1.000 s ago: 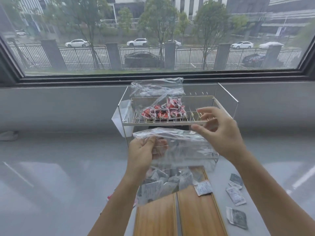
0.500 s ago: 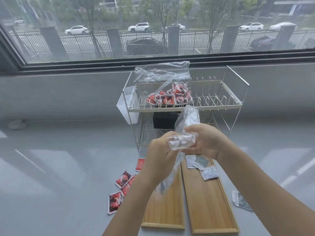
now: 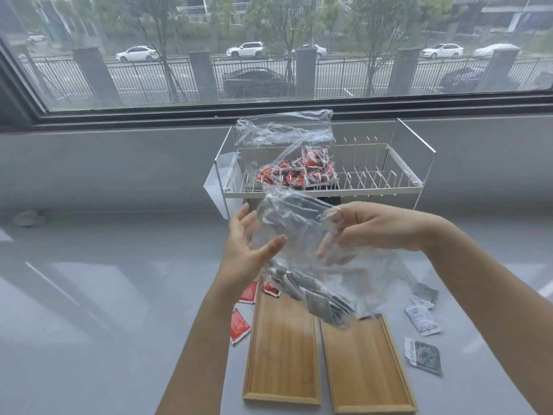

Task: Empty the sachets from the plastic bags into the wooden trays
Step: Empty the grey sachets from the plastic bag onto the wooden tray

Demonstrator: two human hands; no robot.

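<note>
With the right hand [image 3: 380,227] pinching the plastic bag [image 3: 302,235] and the left hand [image 3: 248,247] open, grey sachets [image 3: 320,304] risk overshooting the wooden trays [image 3: 365,363].

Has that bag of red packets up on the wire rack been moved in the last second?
No. The bag of red packets sits at the left end of the wire rack's top shelf, as before; only the camera shifted.
</note>
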